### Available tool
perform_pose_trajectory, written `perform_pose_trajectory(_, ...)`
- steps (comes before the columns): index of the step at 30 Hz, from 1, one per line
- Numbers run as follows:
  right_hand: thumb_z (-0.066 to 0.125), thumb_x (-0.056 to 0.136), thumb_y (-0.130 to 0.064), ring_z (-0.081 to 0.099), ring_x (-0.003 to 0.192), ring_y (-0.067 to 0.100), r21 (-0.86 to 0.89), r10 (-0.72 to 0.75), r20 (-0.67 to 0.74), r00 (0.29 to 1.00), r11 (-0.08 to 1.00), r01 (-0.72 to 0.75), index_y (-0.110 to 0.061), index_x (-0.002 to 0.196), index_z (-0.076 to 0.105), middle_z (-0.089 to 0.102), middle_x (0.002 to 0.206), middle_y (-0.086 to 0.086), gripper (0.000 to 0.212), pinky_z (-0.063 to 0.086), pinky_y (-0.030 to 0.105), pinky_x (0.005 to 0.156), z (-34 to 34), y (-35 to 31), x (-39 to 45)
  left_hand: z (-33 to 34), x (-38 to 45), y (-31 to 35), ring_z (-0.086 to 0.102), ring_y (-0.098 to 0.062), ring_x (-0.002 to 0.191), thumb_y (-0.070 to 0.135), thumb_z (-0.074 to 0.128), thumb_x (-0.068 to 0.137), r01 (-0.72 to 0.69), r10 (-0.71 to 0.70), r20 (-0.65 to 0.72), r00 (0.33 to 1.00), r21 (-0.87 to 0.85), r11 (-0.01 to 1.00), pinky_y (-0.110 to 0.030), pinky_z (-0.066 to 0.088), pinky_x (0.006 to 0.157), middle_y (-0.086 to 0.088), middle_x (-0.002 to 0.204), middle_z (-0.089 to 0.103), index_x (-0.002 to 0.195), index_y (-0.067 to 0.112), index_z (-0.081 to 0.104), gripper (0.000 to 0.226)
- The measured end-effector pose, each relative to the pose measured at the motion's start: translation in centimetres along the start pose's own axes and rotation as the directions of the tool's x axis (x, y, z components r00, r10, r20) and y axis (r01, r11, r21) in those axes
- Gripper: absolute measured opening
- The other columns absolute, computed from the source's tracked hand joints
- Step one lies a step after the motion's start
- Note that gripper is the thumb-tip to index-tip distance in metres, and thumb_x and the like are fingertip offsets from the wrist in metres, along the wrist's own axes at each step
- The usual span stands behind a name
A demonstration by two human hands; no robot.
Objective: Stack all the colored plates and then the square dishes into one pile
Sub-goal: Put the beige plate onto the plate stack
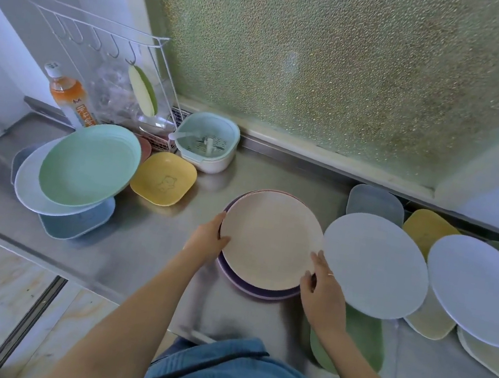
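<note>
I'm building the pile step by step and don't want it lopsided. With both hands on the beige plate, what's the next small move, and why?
Probably lower and centre the beige plate on the purple plate, then let go. The left hand and right hand grip its opposite edges, and it sits shifted toward the window, leaving the purple rim exposed on the near side.

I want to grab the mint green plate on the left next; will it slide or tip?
The mint green plate sits tilted on a white plate, so it will probably slip off if nudged. It looks like matte, light plastic: likely stiff and not fragile.
</note>
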State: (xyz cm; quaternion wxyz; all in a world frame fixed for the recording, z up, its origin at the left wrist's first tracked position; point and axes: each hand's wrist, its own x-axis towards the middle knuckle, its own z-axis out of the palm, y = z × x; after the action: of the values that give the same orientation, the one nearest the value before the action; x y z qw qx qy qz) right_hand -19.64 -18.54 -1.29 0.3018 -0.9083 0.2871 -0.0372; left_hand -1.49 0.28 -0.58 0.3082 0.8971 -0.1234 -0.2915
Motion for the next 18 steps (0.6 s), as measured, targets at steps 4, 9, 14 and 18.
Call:
perform_pose_trajectory(4,0.041,0.099,-0.021,0.023,0.143,0.023,-0.08,0.027,0.08,0.996,0.997,-0.021,-0.008,0.148,0.026,0.023,0.155,0.009,0.053,0.019,0.032,0.115,0.7,-0.2,0.5,0.3,-0.2,0.1,0.057,-0.037,0.11,0.017,0.054,0.09,0.011,-0.011,-0.041,0.999,-0.022,1.0,-0.044,0.048,0.095,-0.017,0.12,0.062,0.146,0.02,0.029,0.061)
perform_pose_trajectory(9,0.046,0.093,-0.006,0.022,0.143,0.022,-0.144,-0.062,-0.042,0.997,0.988,0.055,-0.008,0.14,0.041,0.035,0.15,0.011,0.047,0.011,0.038,0.119,1.3,-1.1,0.7,-0.5,-0.8,0.1,0.061,-0.034,0.107,0.028,0.046,0.096,0.068,-0.07,-0.081,0.994,-0.032,0.997,-0.044,0.05,0.093,-0.015,0.118,0.064,0.138,0.021,0.041,0.043)
perform_pose_trajectory(14,0.047,0.083,0.009,0.026,0.142,0.016,-0.123,-0.216,-0.028,0.976,0.97,0.211,-0.014,0.13,0.052,0.044,0.145,0.001,0.052,0.002,0.035,0.119,3.2,-6.8,1.8,-5.6,-1.8,-2.3,0.061,-0.032,0.101,0.027,0.039,0.098,0.169,-0.154,-0.361,0.92,0.011,0.986,-0.037,0.049,0.082,-0.012,0.114,0.065,0.122,0.017,0.053,0.029)
perform_pose_trajectory(18,0.049,0.08,0.007,0.048,0.126,0.023,-0.054,-0.321,0.002,0.947,0.945,0.321,-0.011,0.12,0.06,0.059,0.129,0.006,0.045,0.02,0.042,0.116,7.0,-13.9,3.3,-11.0,-1.7,-6.3,0.049,-0.034,0.111,0.013,0.044,0.091,0.182,-0.032,-0.574,0.818,0.207,0.961,-0.043,0.041,0.089,-0.015,0.121,0.055,0.121,0.007,0.051,0.031)
